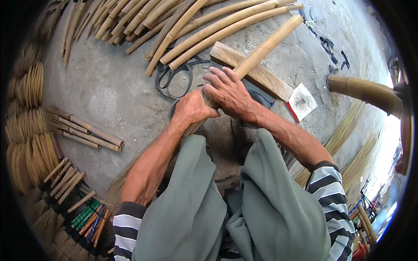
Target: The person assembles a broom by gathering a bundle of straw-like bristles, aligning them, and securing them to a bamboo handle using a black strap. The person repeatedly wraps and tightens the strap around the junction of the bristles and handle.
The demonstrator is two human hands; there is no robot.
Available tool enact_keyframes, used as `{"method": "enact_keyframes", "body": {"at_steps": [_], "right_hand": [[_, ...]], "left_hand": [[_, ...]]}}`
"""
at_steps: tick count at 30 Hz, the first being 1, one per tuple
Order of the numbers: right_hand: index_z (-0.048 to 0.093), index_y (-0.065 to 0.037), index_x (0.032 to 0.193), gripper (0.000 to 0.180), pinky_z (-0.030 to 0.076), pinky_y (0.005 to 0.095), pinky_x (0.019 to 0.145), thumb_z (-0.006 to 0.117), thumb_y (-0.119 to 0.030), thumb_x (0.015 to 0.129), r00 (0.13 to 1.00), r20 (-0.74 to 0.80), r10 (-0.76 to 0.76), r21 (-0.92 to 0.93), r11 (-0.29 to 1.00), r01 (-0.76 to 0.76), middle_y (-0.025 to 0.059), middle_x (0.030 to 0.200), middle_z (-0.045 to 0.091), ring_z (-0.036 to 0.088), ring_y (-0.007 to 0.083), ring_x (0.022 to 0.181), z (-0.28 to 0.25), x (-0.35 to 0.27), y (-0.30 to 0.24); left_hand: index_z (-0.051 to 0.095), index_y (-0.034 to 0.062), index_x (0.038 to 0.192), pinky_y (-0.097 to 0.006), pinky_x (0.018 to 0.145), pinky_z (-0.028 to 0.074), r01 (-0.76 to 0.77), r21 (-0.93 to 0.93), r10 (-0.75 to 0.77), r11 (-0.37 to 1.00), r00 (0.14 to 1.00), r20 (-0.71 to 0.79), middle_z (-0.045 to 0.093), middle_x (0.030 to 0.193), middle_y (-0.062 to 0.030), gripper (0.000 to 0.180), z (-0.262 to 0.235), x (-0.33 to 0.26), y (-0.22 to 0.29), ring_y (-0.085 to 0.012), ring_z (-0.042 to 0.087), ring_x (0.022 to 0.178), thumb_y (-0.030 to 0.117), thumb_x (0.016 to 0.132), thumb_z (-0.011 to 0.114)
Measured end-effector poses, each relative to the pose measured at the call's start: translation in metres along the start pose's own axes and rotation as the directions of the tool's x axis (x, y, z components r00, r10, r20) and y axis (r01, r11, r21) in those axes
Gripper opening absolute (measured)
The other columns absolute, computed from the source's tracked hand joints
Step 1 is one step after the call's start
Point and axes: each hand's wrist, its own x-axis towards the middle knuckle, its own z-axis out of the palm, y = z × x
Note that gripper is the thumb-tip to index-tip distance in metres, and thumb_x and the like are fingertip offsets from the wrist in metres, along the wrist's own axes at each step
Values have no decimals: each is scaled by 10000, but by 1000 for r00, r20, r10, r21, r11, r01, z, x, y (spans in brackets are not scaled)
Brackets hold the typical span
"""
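Note:
A broom lies slantwise in front of my knees, its pale bamboo handle (272,43) pointing up to the right. Its thin straw bristles (126,174) trail down to the left, under my left forearm. My left hand (190,108) is closed round the bristles near where they meet the handle. Just beyond it, my right hand (230,95) grips the broom at that joint, with its fingers curled over the top. Both palms hide the joint itself. The handle rests across a squared wooden block (272,82). Black rubber strips (190,82) lie looped on the floor beside my left hand.
Many bamboo poles (167,28) are piled ahead. Several short brooms (93,132) lie left, near stacked fibre bundles (32,85) and more handles (65,180). To the right are a white sheet (301,104), a thick bamboo post (363,89) and loose straw (344,132).

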Motion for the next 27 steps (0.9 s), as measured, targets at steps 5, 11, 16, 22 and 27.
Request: {"method": "enact_keyframes", "body": {"at_steps": [5, 11, 16, 22, 27], "right_hand": [[648, -206, 1368, 372, 304, 569, 1346, 676, -244, 999, 970, -241, -22, -28, 999, 16, 88, 1583, 593, 499, 313, 1562, 0, -21, -3], [652, -188, 1320, 329, 415, 492, 1218, 656, -205, 991, 990, 132, 57, 32, 998, -62, 51, 1164, 656, 652, 245, 1217, 1, 2, 4], [646, -168, 1346, 376, 395, 511, 1248, 683, -183, 973, 990, 132, 45, 11, 999, -46, 98, 1358, 666, 590, 289, 1398, -14, 13, 0], [654, -254, 1416, 422, 323, 563, 1330, 693, -259, 996, 994, -105, 24, 4, 1000, -23, 49, 1443, 661, 539, 286, 1511, -11, -22, -6], [678, -224, 1253, 252, 403, 505, 1231, 654, -246, 1003, 1000, -27, 10, 40, 999, -9, 44, 1228, 683, 642, 250, 1287, 3, -17, 6]], "left_hand": [[815, -74, 1074, -424, 821, 620, 208, -444, 40, 871, 872, 488, 823, 1014, -202, 626, -5, 19, -20, -272, 783, 910, 369, 663, 980], [725, -73, 1294, -475, 931, 627, -17, -186, 26, 982, 999, 48, 815, 1127, -267, 804, -5, 2, -3, -390, 810, 1047, 371, 671, 973], [760, -53, 1259, -477, 966, 621, 81, 57, -83, 995, 996, 45, 823, 1117, -251, 775, -10, -2, 10, -393, 804, 1081, 397, 665, 970], [716, -35, 1288, -428, 835, 621, 188, -532, 111, 826, 870, 481, 790, 1109, -163, 658, -5, 27, -18, -254, 769, 954, 187, 717, 956], [730, -38, 1271, -442, 932, 615, 39, -468, 100, 883, 958, 268, 809, 1136, -198, 694, -3, 7, -2, -312, 781, 1026, 296, 706, 955]]}}
